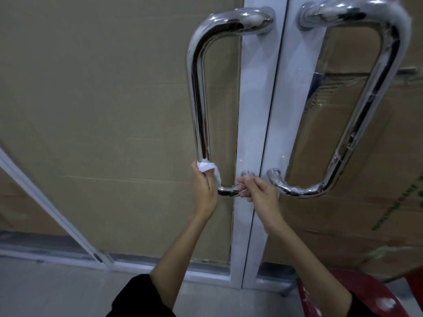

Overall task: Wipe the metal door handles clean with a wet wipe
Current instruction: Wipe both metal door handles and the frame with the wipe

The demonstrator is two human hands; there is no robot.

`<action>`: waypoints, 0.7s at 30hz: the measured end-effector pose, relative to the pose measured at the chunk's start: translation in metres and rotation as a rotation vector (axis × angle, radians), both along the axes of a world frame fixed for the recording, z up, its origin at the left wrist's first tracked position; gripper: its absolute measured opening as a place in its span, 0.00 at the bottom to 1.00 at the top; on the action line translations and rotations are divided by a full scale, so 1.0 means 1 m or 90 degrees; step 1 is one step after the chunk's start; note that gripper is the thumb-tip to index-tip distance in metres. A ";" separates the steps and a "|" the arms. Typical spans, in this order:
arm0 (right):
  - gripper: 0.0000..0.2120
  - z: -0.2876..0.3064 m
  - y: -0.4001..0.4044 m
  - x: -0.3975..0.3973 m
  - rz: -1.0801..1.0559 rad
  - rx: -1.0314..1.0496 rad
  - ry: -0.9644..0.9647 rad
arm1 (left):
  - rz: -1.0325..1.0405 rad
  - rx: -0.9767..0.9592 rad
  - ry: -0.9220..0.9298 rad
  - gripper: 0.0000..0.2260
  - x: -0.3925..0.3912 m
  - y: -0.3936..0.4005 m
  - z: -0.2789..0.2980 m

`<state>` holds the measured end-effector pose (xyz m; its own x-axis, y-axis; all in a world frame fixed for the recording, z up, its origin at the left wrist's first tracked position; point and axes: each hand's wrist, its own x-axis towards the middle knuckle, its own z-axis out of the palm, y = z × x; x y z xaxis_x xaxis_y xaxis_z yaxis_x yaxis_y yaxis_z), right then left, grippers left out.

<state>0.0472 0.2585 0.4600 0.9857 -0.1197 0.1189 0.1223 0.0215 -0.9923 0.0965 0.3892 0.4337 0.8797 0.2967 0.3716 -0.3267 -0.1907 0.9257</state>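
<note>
In the head view, everything sat around the left handle (198, 97), a chrome loop on the left door. The left hand (205, 191) was clamped round the handle's lower bend with the wipe (211, 169) bunched between palm and metal, probably so the cloth wrapped the tube and cleaned all round it. The right hand (257, 192) pinched the short bottom stub of the same handle, just right of the wipe, bare-fingered and closed on the metal. I judged it was steadying the door against the rubbing. The right handle (357, 115) hung further right across the door seam, untouched by either hand; streaks showed on its tube.

Counted: two handles, one wipe, two hands. A red stool (357, 296) stood below the right handle, well apart from the work.
</note>
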 end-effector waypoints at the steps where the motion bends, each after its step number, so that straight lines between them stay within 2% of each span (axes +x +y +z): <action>1: 0.11 0.000 0.002 0.001 0.001 0.001 0.003 | -0.004 -0.007 0.016 0.25 -0.002 -0.001 -0.010; 3: 0.11 0.000 0.005 0.001 0.004 0.007 0.004 | -0.059 -0.041 0.089 0.20 -0.013 -0.004 -0.030; 7: 0.11 0.002 0.007 0.000 0.004 0.015 0.014 | -0.182 -0.324 0.345 0.19 -0.020 -0.012 -0.028; 9: 0.11 0.003 0.006 -0.001 -0.001 0.018 0.019 | -0.185 -0.441 0.357 0.19 -0.009 -0.010 -0.010; 11: 0.11 0.003 0.003 -0.002 -0.004 0.020 0.017 | -0.149 -0.530 0.315 0.21 0.001 -0.006 0.004; 13: 0.12 0.002 0.000 -0.002 -0.009 0.018 0.024 | -0.092 -0.472 0.257 0.24 0.004 -0.007 0.004; 15: 0.12 -0.001 0.000 -0.002 -0.017 0.014 0.035 | -0.085 -0.433 0.247 0.24 0.000 -0.011 -0.009; 19: 0.11 -0.005 0.004 -0.005 -0.003 0.017 0.048 | -0.186 -0.409 0.373 0.18 -0.012 -0.013 -0.027; 21: 0.11 -0.004 0.005 -0.005 0.003 0.017 0.045 | -0.160 -0.432 0.372 0.19 -0.005 -0.006 -0.014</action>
<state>0.0425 0.2639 0.4562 0.9920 -0.1175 0.0454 0.0513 0.0479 -0.9975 0.0916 0.3829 0.4193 0.9407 0.0631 -0.3334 0.2678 0.4651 0.8437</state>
